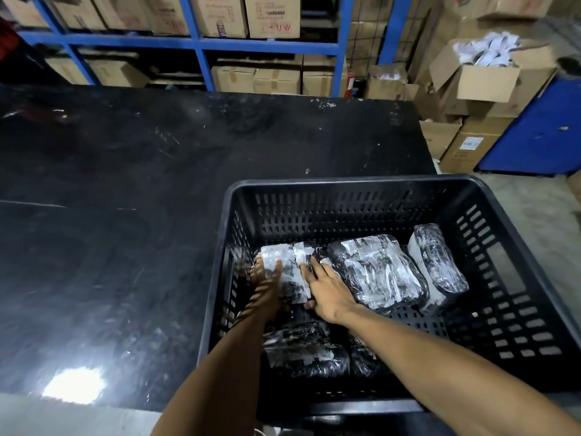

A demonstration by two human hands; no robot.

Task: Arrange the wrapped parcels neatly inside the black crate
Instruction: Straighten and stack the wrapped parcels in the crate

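Crate: black crate (371, 187) sits at the near right corner of the dark table (125, 184), with slots in its walls.
Parcels: five show inside the crate, all shiny plastic wrap with dark stuff inside.
Held parcel: held parcel (287, 267) lies by the crate's left wall, toward the far side.
Left hand: left hand (265, 286) lies flat on the held parcel's left side, next to the crate's left wall, fingers spread.
Right hand: right hand (328, 289) presses the held parcel's right side, fingers flat and open (not a closed fist). The two hands squeeze the parcel between them.
Big parcel: big parcel (375, 272) lies in the middle of the crate, touching the right hand.
Leaning parcel: leaning parcel (437, 265) stands tilted nearer the crate's right wall.
Near parcels: near parcel (303, 347) and small dark parcel (364, 357) lie by the crate's near wall, under the arms.
How it handles: I think the parcels are soft and light, and the wrap looks slippery. Holding both long sides with flat palms seems best, not pinching the wrap.
Which way: the held parcel's long side runs from the crate's near wall to its far wall. The big parcel runs almost the same way, a bit slanted.
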